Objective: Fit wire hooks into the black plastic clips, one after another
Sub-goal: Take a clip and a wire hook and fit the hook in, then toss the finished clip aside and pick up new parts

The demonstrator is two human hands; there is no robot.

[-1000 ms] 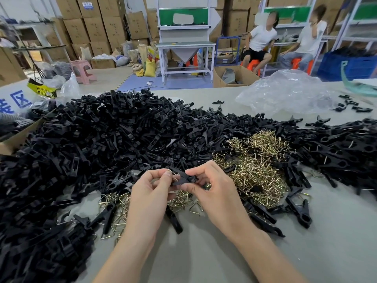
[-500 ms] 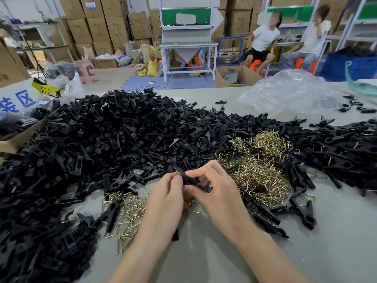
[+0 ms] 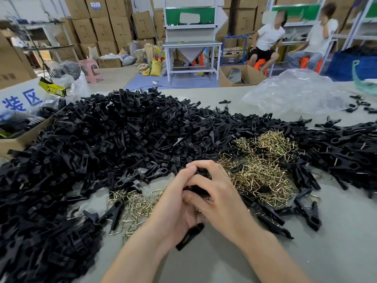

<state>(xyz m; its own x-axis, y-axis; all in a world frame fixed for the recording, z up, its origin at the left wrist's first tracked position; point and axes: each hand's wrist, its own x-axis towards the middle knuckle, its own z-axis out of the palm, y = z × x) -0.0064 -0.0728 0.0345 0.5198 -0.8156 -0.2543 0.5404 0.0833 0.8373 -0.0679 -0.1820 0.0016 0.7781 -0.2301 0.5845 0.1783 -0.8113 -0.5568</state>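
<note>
Open table point(image 3: 336, 242) at near right; black clip heap point(image 3: 102, 139) left and ahead, wire hooks point(image 3: 263, 172) between.

Bright, even, diffuse light leaves only faint soft shadows on the table point(image 3: 306, 252) under the left hand point(image 3: 173, 209) and right hand point(image 3: 220, 199). The wire hooks point(image 3: 265, 170) glint, the plastic bag point(image 3: 295, 92) shows pale glare, and the black clip point(image 3: 189, 236) in the hands reads as near-featureless dark. Wide-angle distortion tilts the shelving uprights point(image 3: 358, 23) at the edges; the background is slightly soft.
</note>
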